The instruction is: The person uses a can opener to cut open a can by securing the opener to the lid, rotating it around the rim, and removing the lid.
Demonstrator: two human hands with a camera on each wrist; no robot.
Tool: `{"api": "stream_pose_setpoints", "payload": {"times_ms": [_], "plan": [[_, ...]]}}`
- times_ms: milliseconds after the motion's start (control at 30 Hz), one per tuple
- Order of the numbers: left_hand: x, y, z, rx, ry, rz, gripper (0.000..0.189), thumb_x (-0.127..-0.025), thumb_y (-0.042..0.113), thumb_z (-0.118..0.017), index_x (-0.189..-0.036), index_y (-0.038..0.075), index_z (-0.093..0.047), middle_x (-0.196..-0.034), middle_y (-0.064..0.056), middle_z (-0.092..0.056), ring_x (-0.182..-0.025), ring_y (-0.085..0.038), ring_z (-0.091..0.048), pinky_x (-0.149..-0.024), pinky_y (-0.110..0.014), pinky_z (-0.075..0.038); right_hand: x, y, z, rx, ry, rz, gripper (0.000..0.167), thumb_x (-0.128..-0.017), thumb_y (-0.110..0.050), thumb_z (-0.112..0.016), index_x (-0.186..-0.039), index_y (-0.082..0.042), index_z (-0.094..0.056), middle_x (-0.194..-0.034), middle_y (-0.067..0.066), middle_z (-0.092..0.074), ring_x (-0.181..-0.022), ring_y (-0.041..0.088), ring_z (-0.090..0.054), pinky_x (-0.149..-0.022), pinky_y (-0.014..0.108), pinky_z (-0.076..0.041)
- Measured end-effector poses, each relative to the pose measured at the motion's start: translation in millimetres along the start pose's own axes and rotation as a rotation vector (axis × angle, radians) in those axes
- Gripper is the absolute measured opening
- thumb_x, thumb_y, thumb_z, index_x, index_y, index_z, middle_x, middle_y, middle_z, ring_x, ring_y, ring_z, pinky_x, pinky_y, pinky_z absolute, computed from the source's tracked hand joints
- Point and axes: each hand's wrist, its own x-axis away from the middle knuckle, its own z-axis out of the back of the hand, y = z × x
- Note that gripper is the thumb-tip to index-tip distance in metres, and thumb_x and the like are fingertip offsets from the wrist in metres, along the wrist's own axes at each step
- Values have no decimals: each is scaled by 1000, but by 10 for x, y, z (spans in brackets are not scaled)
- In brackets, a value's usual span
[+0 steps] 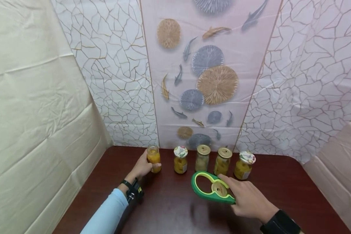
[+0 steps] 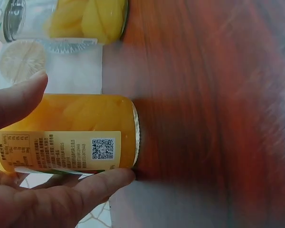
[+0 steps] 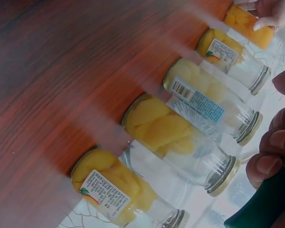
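Orange-filled jar (image 1: 153, 156) in left grip (image 1: 142, 165), left arm (image 1: 107, 211) extended forward.

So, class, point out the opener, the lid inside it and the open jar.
Opener (image 1: 211, 196), head view: green near rim.
Lid (image 1: 219, 189), head view: gold top.
Open jar (image 1: 153, 157), head view: glass side.

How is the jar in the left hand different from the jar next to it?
The held jar has no lid on; the neighbouring jar wears a white patterned lid. The left hand grips the held jar, while no hand touches the neighbouring jar. Both are glass and upright.
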Motion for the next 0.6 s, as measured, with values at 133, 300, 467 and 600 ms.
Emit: {"api": "stream_pose_setpoints", "payload": {"times_ms": [133, 300, 467, 600], "plan": [[-33, 10, 18, -1, -8, 7, 80, -95, 14, -83, -161, 14, -37, -149, -21, -58, -140, -41, -56, -115, -61, -48, 24, -4, -4, 12, 10, 9, 82, -69, -8, -82, -147, -9, -57, -92, -13, -66, -62, -6, -36, -57, 18, -34], [-41, -17, -13, 2, -13, 32, 81, -94, 13, -82, -161, 15, -37, -151, -21, -57, -141, -42, -55, -118, -62, -45, 71, 10, 14, 7, 1, -8, 84, -68, -5, -81, -148, -9, -56, -93, -12, -67, -61, -6, -35, -55, 18, -34], [-28, -36, -54, 23, 13, 19, 80, -91, 9, -85, -157, 13, -40, -146, -21, -60, -136, -40, -58, -115, -61, -48, 93, 16, 30, 2, -3, -13, 84, -69, -4, -81, -149, -10, -55, -94, -12, -67, -59, -6, -34, -55, 18, -33], [26, -51, -72, 23, 42, 54, 90, -84, 10, -92, -156, 10, -39, -147, -22, -59, -136, -41, -58, -115, -61, -48, 94, 10, 49, 6, 10, -3, 84, -70, -5, -81, -149, -11, -55, -93, -12, -67, -59, -7, -35, -55, 18, -33]]}}
